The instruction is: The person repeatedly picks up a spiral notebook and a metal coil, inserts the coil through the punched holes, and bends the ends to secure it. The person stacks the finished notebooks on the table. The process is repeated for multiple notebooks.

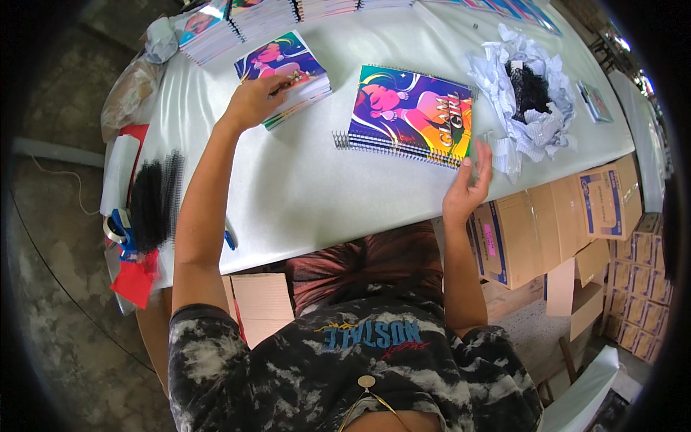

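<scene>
A stack of unbound notebooks (277,54) with a bright illustrated top cover stands left of the table's middle. My left hand (255,101) reaches over its near left side, fingers bent onto the top cover and closed at its edge. Right of it lies a pile of spiral-bound notebooks (410,111) with the same purple, pink and yellow cover; black coils show along its edges. Beside that pile's near right corner is my right hand (469,183), thumb and fingers apart, holding nothing. Its thumb is at the corner.
Crumpled white paper (497,68) surrounds a heap of black coils (529,90) at the right. More black coils (151,201), a blue tape dispenser (122,230) and a blue pen (229,239) lie left. Notebook stacks (263,21) line the far edge. Cardboard boxes (529,230) stand below right.
</scene>
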A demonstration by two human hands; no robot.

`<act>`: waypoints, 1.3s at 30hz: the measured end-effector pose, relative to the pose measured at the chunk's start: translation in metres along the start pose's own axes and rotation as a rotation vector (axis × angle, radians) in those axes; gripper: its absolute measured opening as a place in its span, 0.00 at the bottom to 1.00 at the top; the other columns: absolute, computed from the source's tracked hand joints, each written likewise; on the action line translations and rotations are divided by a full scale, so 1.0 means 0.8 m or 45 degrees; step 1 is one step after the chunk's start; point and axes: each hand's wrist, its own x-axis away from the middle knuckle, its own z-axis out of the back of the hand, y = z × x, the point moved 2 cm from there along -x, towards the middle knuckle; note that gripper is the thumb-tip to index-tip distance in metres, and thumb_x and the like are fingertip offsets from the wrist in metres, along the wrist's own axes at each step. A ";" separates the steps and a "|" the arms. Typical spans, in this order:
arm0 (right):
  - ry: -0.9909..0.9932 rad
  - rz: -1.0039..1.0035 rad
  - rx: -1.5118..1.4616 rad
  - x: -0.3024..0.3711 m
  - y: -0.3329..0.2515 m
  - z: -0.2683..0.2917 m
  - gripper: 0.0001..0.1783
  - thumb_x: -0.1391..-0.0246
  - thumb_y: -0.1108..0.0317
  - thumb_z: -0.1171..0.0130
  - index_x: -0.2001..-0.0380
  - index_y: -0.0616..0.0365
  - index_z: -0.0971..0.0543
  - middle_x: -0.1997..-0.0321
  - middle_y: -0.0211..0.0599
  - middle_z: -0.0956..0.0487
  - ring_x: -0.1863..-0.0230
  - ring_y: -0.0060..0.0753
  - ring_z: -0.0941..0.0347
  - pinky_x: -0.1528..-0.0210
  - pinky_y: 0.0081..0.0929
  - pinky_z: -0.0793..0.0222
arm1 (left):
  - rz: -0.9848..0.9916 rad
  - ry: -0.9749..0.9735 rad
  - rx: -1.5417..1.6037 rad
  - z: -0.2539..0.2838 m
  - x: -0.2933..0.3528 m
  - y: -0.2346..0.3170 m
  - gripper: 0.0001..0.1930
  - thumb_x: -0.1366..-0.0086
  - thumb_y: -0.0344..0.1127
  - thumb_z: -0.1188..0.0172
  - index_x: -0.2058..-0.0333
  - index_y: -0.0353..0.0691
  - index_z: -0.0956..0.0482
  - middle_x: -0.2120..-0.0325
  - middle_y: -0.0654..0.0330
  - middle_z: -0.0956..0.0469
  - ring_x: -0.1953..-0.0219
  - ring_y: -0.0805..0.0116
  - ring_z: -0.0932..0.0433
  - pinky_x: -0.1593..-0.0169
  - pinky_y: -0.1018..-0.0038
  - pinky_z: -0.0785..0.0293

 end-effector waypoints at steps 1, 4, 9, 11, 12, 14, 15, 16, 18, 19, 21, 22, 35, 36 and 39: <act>0.027 0.116 0.126 0.001 -0.012 0.002 0.21 0.44 0.70 0.51 0.47 0.65 0.33 0.46 0.43 0.29 0.45 0.39 0.38 0.42 0.34 0.47 | -0.048 0.050 0.076 -0.001 0.003 -0.005 0.18 0.45 0.37 0.45 0.54 0.45 0.25 0.62 0.54 0.22 0.60 0.57 0.23 0.55 0.68 0.29; 0.009 0.396 0.256 -0.008 -0.062 -0.008 0.20 0.45 0.71 0.50 0.50 0.66 0.30 0.50 0.43 0.26 0.47 0.40 0.35 0.43 0.34 0.47 | 0.038 0.067 0.022 0.004 0.014 0.003 0.16 0.43 0.37 0.47 0.55 0.47 0.24 0.64 0.52 0.22 0.62 0.55 0.23 0.57 0.66 0.29; -0.755 -0.043 -0.318 -0.042 -0.121 -0.128 0.18 0.46 0.70 0.49 0.53 0.68 0.28 0.53 0.44 0.24 0.51 0.39 0.30 0.45 0.31 0.42 | 0.276 0.547 0.056 -0.035 0.032 0.004 0.15 0.40 0.42 0.48 0.55 0.49 0.24 0.68 0.50 0.22 0.65 0.52 0.23 0.60 0.64 0.28; -0.959 -0.317 -0.328 -0.056 -0.112 -0.215 0.18 0.47 0.66 0.48 0.54 0.66 0.27 0.49 0.44 0.26 0.49 0.37 0.32 0.43 0.29 0.43 | 0.421 0.646 0.143 -0.044 0.028 0.016 0.13 0.39 0.42 0.48 0.56 0.48 0.23 0.69 0.51 0.22 0.66 0.53 0.23 0.61 0.65 0.28; -0.967 -0.308 -0.259 -0.057 -0.095 -0.248 0.19 0.47 0.64 0.47 0.55 0.64 0.26 0.49 0.43 0.27 0.48 0.38 0.33 0.42 0.31 0.44 | 0.327 0.757 0.173 -0.049 0.028 0.019 0.13 0.39 0.40 0.48 0.56 0.48 0.23 0.69 0.52 0.22 0.65 0.54 0.24 0.60 0.65 0.28; -1.205 -0.618 -0.150 -0.066 -0.100 -0.283 0.24 0.50 0.59 0.45 0.54 0.66 0.27 0.50 0.50 0.27 0.49 0.42 0.32 0.46 0.35 0.41 | 0.141 0.977 0.228 -0.063 0.030 0.013 0.12 0.39 0.37 0.47 0.57 0.46 0.23 0.68 0.53 0.22 0.64 0.56 0.24 0.58 0.66 0.29; -1.316 -0.780 -0.083 -0.068 -0.105 -0.293 0.27 0.52 0.57 0.44 0.54 0.68 0.28 0.51 0.53 0.27 0.50 0.44 0.32 0.48 0.37 0.40 | 0.054 1.045 0.144 -0.069 0.030 0.009 0.11 0.39 0.34 0.46 0.57 0.44 0.23 0.65 0.55 0.22 0.62 0.59 0.25 0.52 0.66 0.32; -1.382 -0.752 -0.091 -0.072 -0.113 -0.297 0.27 0.52 0.56 0.44 0.54 0.67 0.27 0.52 0.52 0.26 0.50 0.44 0.32 0.49 0.37 0.40 | 0.065 1.049 0.184 -0.069 0.030 0.007 0.11 0.39 0.34 0.46 0.57 0.44 0.23 0.64 0.56 0.22 0.61 0.60 0.25 0.50 0.66 0.33; -1.516 -0.706 -0.104 -0.083 -0.122 -0.298 0.28 0.52 0.54 0.43 0.55 0.67 0.27 0.54 0.49 0.25 0.51 0.43 0.33 0.50 0.36 0.40 | 0.091 1.049 0.265 -0.071 0.033 0.005 0.12 0.40 0.34 0.46 0.57 0.44 0.23 0.63 0.57 0.22 0.60 0.61 0.24 0.46 0.65 0.36; -1.511 -0.643 0.018 -0.090 -0.119 -0.302 0.24 0.50 0.55 0.45 0.57 0.65 0.25 0.58 0.44 0.24 0.55 0.38 0.32 0.52 0.34 0.40 | 0.082 1.063 0.272 -0.072 0.033 0.004 0.12 0.39 0.35 0.47 0.57 0.45 0.23 0.63 0.58 0.22 0.60 0.61 0.24 0.46 0.65 0.37; -1.633 -0.560 0.000 -0.100 -0.120 -0.295 0.21 0.49 0.54 0.47 0.61 0.60 0.24 0.59 0.35 0.25 0.56 0.31 0.35 0.52 0.30 0.42 | 0.059 1.084 0.292 -0.076 0.031 0.005 0.12 0.37 0.37 0.48 0.56 0.46 0.23 0.64 0.58 0.22 0.61 0.60 0.24 0.44 0.66 0.38; -1.705 -0.513 -0.024 -0.103 -0.129 -0.297 0.19 0.49 0.53 0.47 0.62 0.58 0.23 0.59 0.31 0.25 0.57 0.27 0.36 0.53 0.29 0.42 | 0.057 1.088 0.299 -0.076 0.032 0.002 0.12 0.37 0.37 0.48 0.56 0.46 0.23 0.63 0.59 0.22 0.61 0.61 0.24 0.44 0.66 0.39; -1.168 -1.388 -0.851 -0.100 -0.093 -0.320 0.26 0.45 0.62 0.49 0.47 0.66 0.36 0.51 0.50 0.30 0.48 0.40 0.32 0.42 0.35 0.37 | 0.043 1.067 0.429 -0.071 0.039 0.002 0.13 0.41 0.35 0.44 0.57 0.44 0.24 0.59 0.62 0.22 0.56 0.66 0.25 0.42 0.66 0.41; -1.223 -1.466 -0.872 -0.093 -0.101 -0.321 0.24 0.46 0.63 0.47 0.49 0.64 0.35 0.53 0.48 0.29 0.49 0.41 0.31 0.43 0.38 0.36 | 0.016 1.057 0.409 -0.069 0.040 0.002 0.14 0.43 0.34 0.43 0.57 0.43 0.23 0.59 0.61 0.22 0.54 0.67 0.25 0.42 0.66 0.41; -1.224 -1.379 -0.848 -0.065 -0.118 -0.327 0.17 0.49 0.70 0.45 0.55 0.62 0.32 0.58 0.44 0.28 0.54 0.43 0.28 0.49 0.42 0.31 | -0.059 0.958 0.305 -0.067 0.050 0.003 0.21 0.49 0.36 0.37 0.54 0.44 0.25 0.54 0.60 0.25 0.49 0.63 0.29 0.41 0.61 0.44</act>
